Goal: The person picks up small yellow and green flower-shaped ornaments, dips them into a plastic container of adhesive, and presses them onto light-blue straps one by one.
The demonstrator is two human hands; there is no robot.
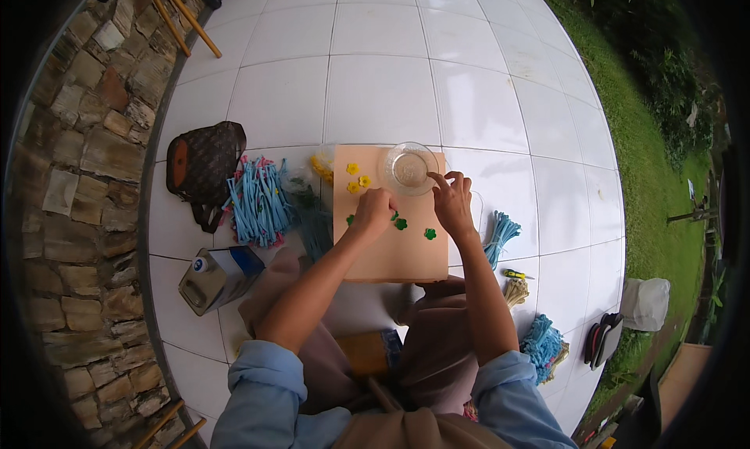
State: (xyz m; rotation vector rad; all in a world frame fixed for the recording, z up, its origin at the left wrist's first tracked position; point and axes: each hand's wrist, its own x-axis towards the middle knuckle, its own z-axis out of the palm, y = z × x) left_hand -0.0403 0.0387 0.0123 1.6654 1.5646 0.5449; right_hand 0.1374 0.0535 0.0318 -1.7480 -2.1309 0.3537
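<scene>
A tan board point(391, 255) lies in front of me, over my legs. My left hand point(378, 208) is closed above its middle, knuckles up; whatever its fingers hold is hidden. Beside it lie green flower-shaped pieces point(401, 224), with another green flower point(430, 234) farther right. Several yellow flower-shaped pieces point(353, 169) sit at the board's far left. A clear glass bowl point(409, 148) stands at the far edge. My right hand point(453, 202) is at the bowl's right side, fingers apart, index finger stretched to the rim. Whether it touches the glass is unclear.
Left of the board are bundled light-blue stems point(262, 203) with pink ends, a brown bag point(205, 168) and a metal can point(223, 277). To the right lie a blue bundle point(501, 235), a yellow-handled screwdriver point(515, 274) and more blue bundles point(541, 343). A stone wall point(86, 214) borders the white tiles.
</scene>
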